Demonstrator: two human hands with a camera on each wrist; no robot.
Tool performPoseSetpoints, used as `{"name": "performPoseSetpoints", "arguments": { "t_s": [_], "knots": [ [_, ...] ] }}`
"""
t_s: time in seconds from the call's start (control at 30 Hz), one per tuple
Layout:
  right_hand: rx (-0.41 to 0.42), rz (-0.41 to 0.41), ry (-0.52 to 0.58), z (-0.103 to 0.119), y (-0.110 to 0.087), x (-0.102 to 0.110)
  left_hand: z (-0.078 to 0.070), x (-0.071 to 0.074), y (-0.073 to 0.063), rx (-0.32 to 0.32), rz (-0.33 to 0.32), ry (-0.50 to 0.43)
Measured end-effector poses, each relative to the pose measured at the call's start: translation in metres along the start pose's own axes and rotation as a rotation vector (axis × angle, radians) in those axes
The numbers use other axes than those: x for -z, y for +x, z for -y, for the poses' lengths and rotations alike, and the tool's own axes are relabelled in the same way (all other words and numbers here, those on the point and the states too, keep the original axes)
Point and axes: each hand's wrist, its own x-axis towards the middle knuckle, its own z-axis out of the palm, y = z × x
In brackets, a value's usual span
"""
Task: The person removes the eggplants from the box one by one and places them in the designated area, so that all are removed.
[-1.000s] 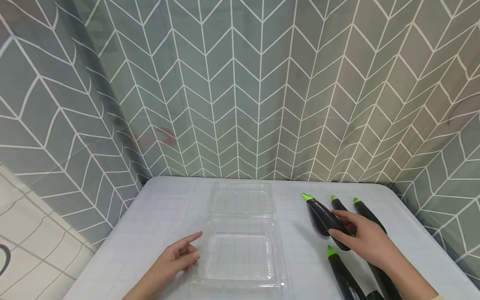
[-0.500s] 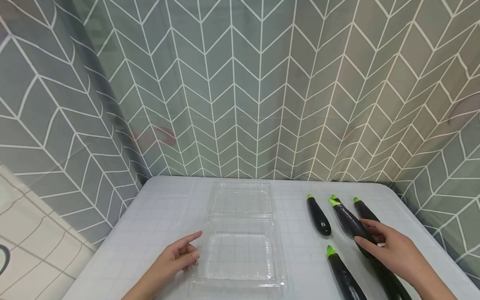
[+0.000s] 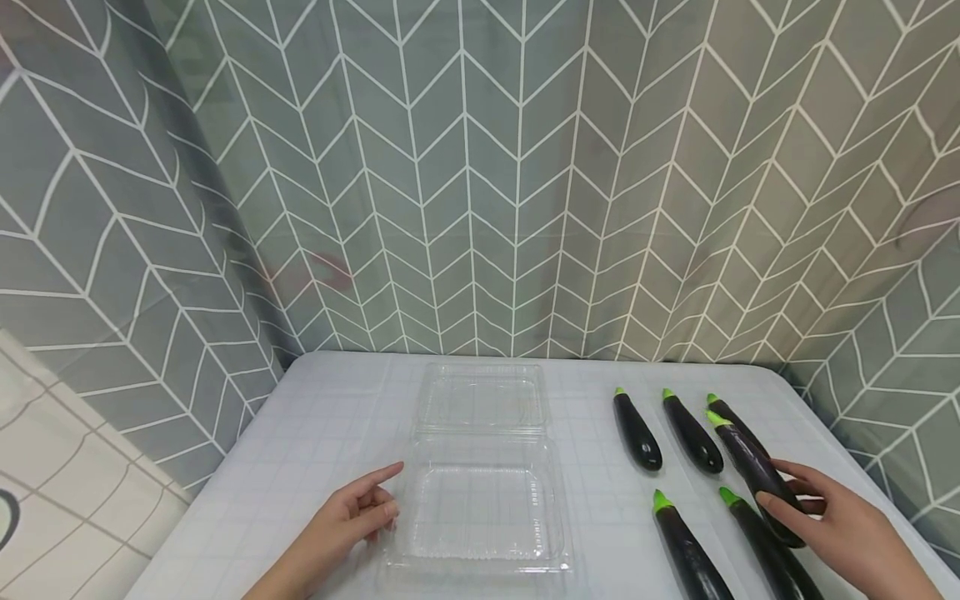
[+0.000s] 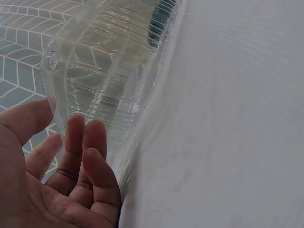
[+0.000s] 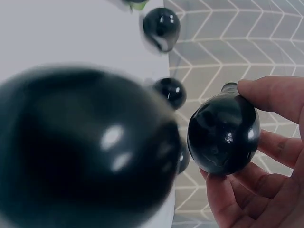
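Note:
My right hand [image 3: 836, 517] grips a glossy black eggplant [image 3: 753, 462] with a bright green stem end, thumb on one side and fingers on the other. In the right wrist view the same eggplant [image 5: 223, 137] shows its rounded end toward the camera. It overlaps the back-right eggplant [image 3: 738, 421] in the head view. My left hand [image 3: 352, 512] lies at the left edge of a clear plastic clamshell box [image 3: 480, 517], index finger stretched out and the others loosely bent. From the left wrist, the fingertips [image 4: 76, 124] are right at the box's ridged wall.
Several more eggplants lie on the right of the white table, two at the back [image 3: 637, 433] [image 3: 692, 433] and two nearer [image 3: 692, 554] [image 3: 772, 550]. The box's lid [image 3: 480, 400] is folded back toward the patterned curtain [image 3: 495, 208].
My right hand has carried the eggplant to the right and nearer to me, past the back eggplants. My left hand and the box have stayed put.

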Motion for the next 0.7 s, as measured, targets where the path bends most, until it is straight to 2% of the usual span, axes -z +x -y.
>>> {"name": "performPoseSetpoints", "arguments": {
  "t_s": [0.23, 0.43, 0.7],
  "knots": [
    [-0.062, 0.051, 0.013, -0.020, -0.005, 0.000, 0.001, 0.002, 0.000, 0.009, -0.005, -0.005],
    [-0.173, 0.088, 0.047, -0.038, -0.006, -0.006, 0.001, 0.002, 0.000, 0.022, -0.007, -0.006],
    [-0.257, 0.058, 0.108, -0.065, -0.009, -0.018, 0.002, 0.003, 0.001, 0.003, -0.002, 0.008]
  ]
}}
